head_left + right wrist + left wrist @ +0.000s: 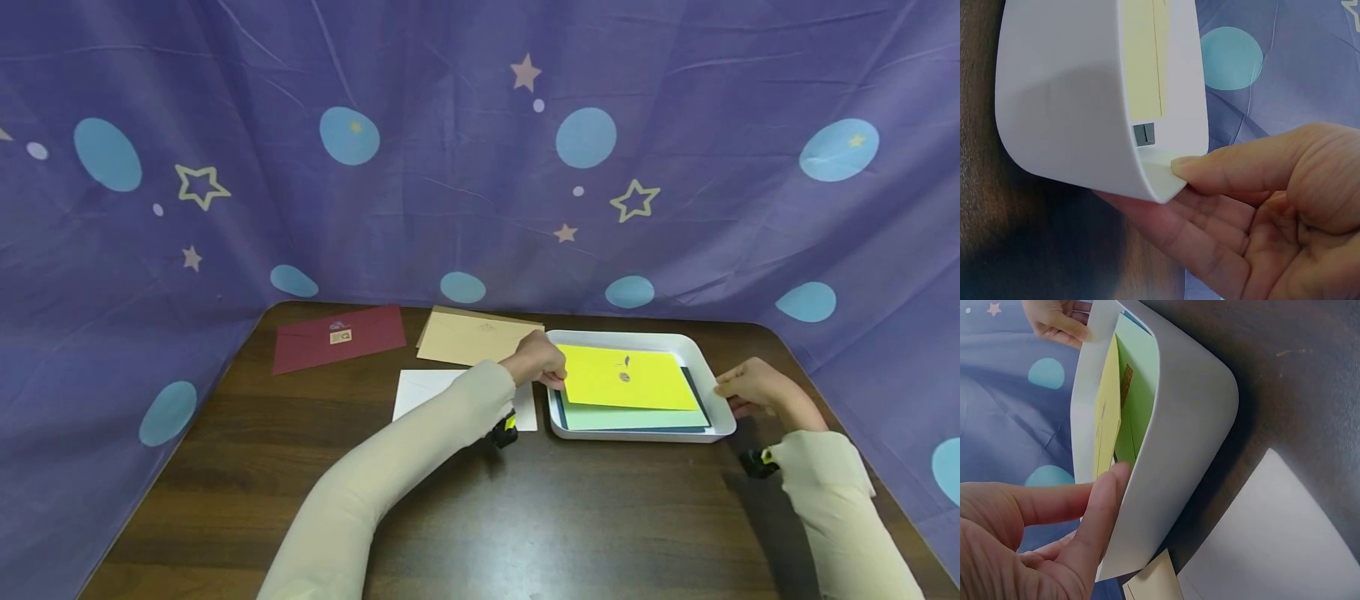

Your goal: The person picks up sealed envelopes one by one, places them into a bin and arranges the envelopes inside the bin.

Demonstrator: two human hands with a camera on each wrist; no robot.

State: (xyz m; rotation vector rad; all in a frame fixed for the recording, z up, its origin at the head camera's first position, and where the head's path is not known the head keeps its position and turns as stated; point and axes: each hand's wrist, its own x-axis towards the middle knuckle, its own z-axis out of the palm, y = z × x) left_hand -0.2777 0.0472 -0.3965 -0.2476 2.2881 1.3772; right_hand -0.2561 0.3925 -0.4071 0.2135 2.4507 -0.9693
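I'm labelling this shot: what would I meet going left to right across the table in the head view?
Maroon envelope → beige envelopes with a white envelope nearer → left hand → white tray → right hand.

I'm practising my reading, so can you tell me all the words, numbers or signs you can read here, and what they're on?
There are no words or numbers I can read.
Dark red envelope: stamp-like label and a small mark, too small to read.
Tan envelope: faint mark, too small to read.
Yellow envelope: two little marks, too small to read.
Light green envelope: brown patch, too blurred to read.
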